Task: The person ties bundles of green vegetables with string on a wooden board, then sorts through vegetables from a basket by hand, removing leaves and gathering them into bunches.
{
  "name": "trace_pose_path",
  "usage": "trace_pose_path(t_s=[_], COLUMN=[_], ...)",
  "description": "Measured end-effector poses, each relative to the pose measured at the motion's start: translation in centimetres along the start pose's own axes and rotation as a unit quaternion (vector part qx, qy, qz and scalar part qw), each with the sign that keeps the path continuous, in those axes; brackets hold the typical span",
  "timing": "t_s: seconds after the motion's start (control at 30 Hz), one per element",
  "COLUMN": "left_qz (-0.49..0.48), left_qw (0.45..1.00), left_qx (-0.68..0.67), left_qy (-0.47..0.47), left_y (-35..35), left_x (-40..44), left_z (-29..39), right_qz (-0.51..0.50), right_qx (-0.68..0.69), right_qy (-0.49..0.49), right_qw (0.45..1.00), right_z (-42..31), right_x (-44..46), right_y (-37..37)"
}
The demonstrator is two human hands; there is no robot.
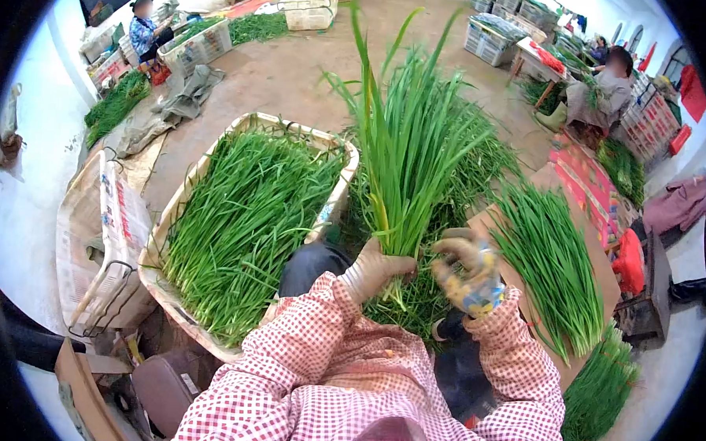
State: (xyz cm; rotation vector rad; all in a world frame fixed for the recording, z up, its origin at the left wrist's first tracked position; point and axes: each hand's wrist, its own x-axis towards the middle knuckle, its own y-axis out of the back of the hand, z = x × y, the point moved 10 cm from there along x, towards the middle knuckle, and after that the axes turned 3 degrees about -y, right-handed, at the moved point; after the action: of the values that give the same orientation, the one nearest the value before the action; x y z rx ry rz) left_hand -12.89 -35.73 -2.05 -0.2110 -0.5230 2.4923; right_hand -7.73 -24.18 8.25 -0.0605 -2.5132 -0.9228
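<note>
My left hand [377, 270], in a pale work glove, is closed around the lower stems of an upright bunch of garlic chives [407, 160]. A few yellowed blades show on its left side. Just right of the stems is my right hand [469, 271], in a patterned glove, slightly blurred. Its fingers are bent but apart, and I see nothing held in them. Behind the bunch, a heap of loose green leaves [482, 159] spreads over the floor. On a board to my right lies a flat pile of chives [548, 260], stems toward me.
At my left stands a white plastic crate [347, 169] filled with chives, beside another crate [92, 248]. More chives [602, 389] lie at lower right. A person [147, 34] sits far left, another person [607, 94] far right, among crates and heaps of greens.
</note>
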Motion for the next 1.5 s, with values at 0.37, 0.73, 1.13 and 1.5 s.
trace_pose_path(t_s=[0.37,0.73,1.13,1.5], left_qz=[0.119,0.038,-0.102,-0.199], left_qw=[0.834,0.997,0.985,0.969], left_qx=[-0.535,0.058,-0.114,-0.086], left_qy=[0.068,-0.020,0.082,0.118], left_y=[-0.3,0.8,-2.2,-5.1], left_x=[4.2,1.8,-0.4,-2.7], left_z=[-11.4,-7.5,-6.3,-4.1], right_qz=[0.049,-0.032,-0.251,-0.034], right_qx=[-0.086,-0.049,0.121,0.476], right_qy=[-0.119,-0.020,-0.022,-0.242], right_qw=[0.988,0.998,0.960,0.845], right_z=[1.5,-1.3,-6.3,16.3], right_x=[2.6,0.8,-4.9,-8.8], right_y=[-2.9,-7.3,-3.1,-6.2])
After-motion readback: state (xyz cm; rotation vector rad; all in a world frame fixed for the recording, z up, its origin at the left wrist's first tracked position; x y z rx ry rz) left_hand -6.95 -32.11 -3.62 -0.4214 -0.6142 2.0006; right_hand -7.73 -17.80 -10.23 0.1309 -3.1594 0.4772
